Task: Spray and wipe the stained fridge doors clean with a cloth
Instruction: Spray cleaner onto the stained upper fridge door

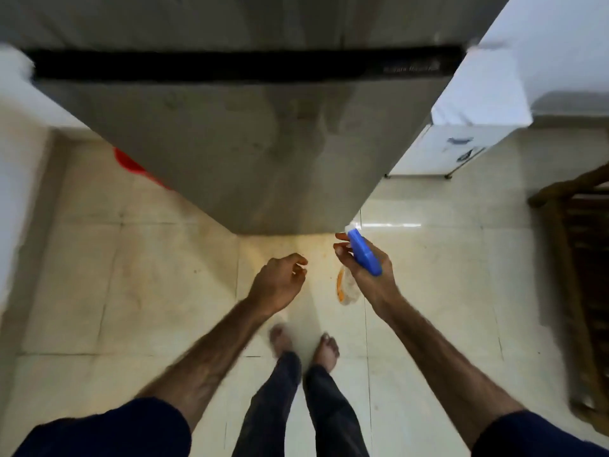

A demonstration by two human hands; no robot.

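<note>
The grey fridge door fills the upper middle of the head view, with dull smears on its lower panel and a black gap above it. My right hand grips a spray bottle with a blue head, its nozzle pointing at the door's bottom right corner. The bottle's clear body with an orange label hangs below my palm. My left hand hovers beside it, fingers loosely curled and holding nothing. No cloth is in view.
A white appliance stands to the right of the fridge, and a dark wooden chair is at the far right. A red object peeks out on the left behind the fridge. The floor is pale tile; my bare feet stand below.
</note>
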